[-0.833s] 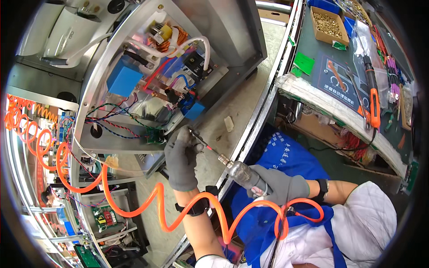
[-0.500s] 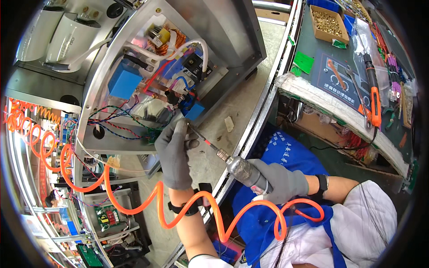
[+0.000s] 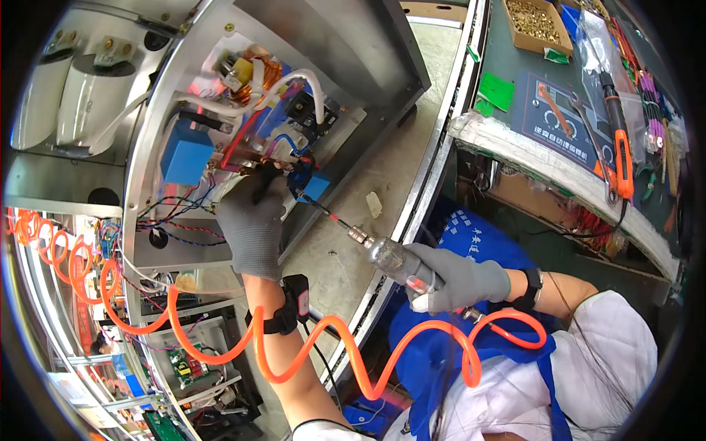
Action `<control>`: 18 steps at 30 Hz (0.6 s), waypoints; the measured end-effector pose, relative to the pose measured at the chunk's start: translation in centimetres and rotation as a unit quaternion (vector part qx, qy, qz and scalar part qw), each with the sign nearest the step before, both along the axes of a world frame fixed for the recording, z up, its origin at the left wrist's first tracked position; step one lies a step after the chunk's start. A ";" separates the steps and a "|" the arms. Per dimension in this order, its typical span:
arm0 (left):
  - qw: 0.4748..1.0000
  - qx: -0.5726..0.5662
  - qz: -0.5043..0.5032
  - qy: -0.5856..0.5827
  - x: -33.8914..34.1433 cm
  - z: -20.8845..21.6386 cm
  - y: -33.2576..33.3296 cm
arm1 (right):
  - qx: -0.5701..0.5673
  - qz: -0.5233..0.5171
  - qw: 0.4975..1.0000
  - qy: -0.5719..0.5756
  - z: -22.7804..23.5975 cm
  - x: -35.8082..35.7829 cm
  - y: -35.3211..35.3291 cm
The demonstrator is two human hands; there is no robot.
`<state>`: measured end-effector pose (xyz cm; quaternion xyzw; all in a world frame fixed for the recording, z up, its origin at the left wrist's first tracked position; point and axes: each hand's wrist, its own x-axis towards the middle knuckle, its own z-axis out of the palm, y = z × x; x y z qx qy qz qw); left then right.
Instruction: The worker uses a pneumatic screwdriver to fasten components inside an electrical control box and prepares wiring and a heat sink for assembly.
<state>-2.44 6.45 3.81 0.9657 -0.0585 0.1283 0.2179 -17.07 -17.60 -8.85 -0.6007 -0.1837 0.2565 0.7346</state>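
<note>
My right hand point(image 3: 463, 281), in a grey glove, is wrapped round an air screwdriver point(image 3: 397, 263). Its long bit points up and left, the tip beside a small blue block point(image 3: 316, 189) at the near edge of an open metal housing point(image 3: 294, 239). An orange coiled hose point(image 3: 353, 353) trails from the tool. My left hand point(image 3: 251, 224), gloved too, reaches into the housing with its fingers bent at a dark part by the wiring; what they grip, if anything, is hidden. Around it are twisted wires point(image 3: 176, 209), a larger blue block point(image 3: 187, 151) and a copper coil point(image 3: 261, 72).
At the right, a bench holds a carton of brass fasteners point(image 3: 535, 23), a printed dark panel point(image 3: 562, 117), a wrench point(image 3: 588, 132) and an orange-handled screwdriver point(image 3: 621, 158). White cylinders point(image 3: 95, 103) stand far left. Below the housing lies a circuit board unit point(image 3: 193, 364). The hose loops across my left forearm.
My left hand has moved left and deeper into the housing, away from the bit. The screwdriver has shifted slightly left and up, its tip now by the small blue block. The view has shifted slightly.
</note>
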 end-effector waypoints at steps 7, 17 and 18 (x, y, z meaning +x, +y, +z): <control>0.987 -0.160 0.001 0.011 -0.3 -1.0 -0.2 | 0.003 0.054 0.994 0.099 1.3 1.4 0.0; 0.972 -0.234 -0.024 0.014 0.2 -2.0 0.8 | 0.053 0.073 0.980 0.176 2.3 2.1 0.4; 0.974 -0.228 -0.009 0.018 0.1 -2.0 0.7 | 0.059 0.065 0.981 0.172 2.3 2.1 0.4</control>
